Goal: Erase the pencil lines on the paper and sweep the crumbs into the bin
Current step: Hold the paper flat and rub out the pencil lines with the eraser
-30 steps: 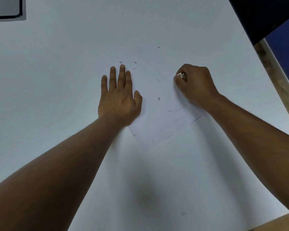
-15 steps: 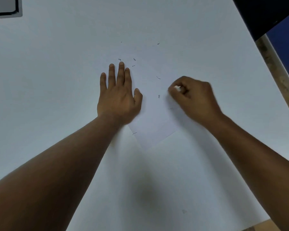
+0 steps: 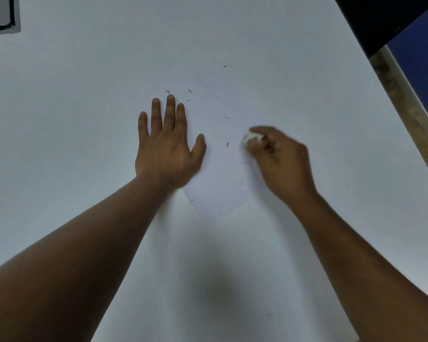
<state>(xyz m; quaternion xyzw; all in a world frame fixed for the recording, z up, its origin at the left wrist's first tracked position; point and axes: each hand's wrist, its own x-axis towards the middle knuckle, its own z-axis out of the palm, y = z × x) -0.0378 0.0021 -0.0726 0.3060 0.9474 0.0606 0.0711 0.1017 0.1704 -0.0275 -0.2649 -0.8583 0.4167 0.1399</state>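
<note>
A white sheet of paper (image 3: 218, 178) lies at an angle on the white table (image 3: 84, 119). My left hand (image 3: 166, 146) presses flat on the paper's left side, fingers straight. My right hand (image 3: 279, 156) pinches a small white eraser (image 3: 252, 137) against the paper's right part; the hand is blurred. Several dark eraser crumbs (image 3: 226, 116) lie scattered on the paper and on the table beyond it. A short pencil mark (image 3: 244, 162) shows beside my right hand. No bin is in view.
A dark-framed grey object (image 3: 0, 14) sits at the table's far left corner. A black object (image 3: 381, 21) overhangs the far right corner. The table's right edge (image 3: 405, 114) runs diagonally, with speckled floor beyond.
My right hand has moved the eraser toward me and to the left across the paper, covering the pencil lines at its right edge. My left hand has stayed pressed in place.
</note>
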